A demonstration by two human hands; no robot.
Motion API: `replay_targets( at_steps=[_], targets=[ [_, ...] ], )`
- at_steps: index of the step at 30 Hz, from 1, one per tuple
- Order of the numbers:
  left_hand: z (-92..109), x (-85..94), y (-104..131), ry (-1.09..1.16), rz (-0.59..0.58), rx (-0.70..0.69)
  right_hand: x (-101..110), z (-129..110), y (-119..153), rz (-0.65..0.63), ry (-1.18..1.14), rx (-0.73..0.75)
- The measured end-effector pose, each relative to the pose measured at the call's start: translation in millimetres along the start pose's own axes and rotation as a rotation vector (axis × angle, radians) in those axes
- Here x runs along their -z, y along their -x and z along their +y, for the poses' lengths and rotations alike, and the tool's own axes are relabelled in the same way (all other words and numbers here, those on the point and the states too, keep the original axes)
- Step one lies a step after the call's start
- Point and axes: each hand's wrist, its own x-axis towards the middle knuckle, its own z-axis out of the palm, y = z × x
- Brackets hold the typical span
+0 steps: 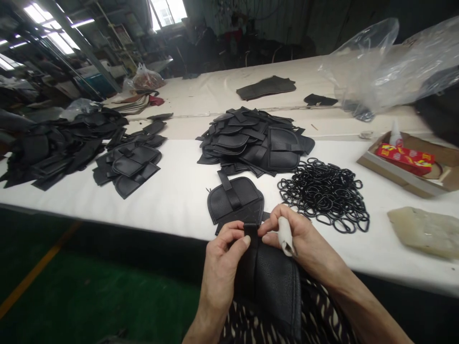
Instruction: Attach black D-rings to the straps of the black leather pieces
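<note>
At the table's front edge, my left hand (pixel 225 258) is closed on a black leather pouch (pixel 276 282), its thumb and fingers pinching the flat strap (pixel 251 234) near the top end. My right hand (pixel 296 229) pinches the same strap end from the other side. A white tape-like roll or wrapped handle (pixel 285 235) shows at its fingers, with a dark tip; I cannot tell which it is. The pouch hangs down over my patterned clothing. Just beyond my hands lies another black pouch (pixel 234 198) with a strap across it.
Behind it rises a pile of black pouches (pixel 240 136), with black metal rings (pixel 324 191) heaped to its right. More black pieces (pixel 129 162) lie at left. A cardboard box (pixel 394 177) holds a red packet (pixel 407 158). A yellowish translucent block (pixel 425 231) sits near the right edge.
</note>
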Motion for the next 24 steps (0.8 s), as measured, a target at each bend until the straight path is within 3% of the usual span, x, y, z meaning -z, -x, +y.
replay_targets(
  at_steps=[5,13,24],
  targets=[
    [-1.1,-5.7,4.2,-0.091,0.059,-0.074,-5.8,5.1,0.5,0.022,0.016,0.021],
    [-6.1,-5.6,4.1,-0.030,0.087,-0.050,-7.6,-3.6,-1.4,0.038,-0.015,0.027],
    [0.0,-1.2,3.7,-0.060,0.010,-0.012,-9.6,2.8,-0.9,0.069,0.038,0.030]
  ],
)
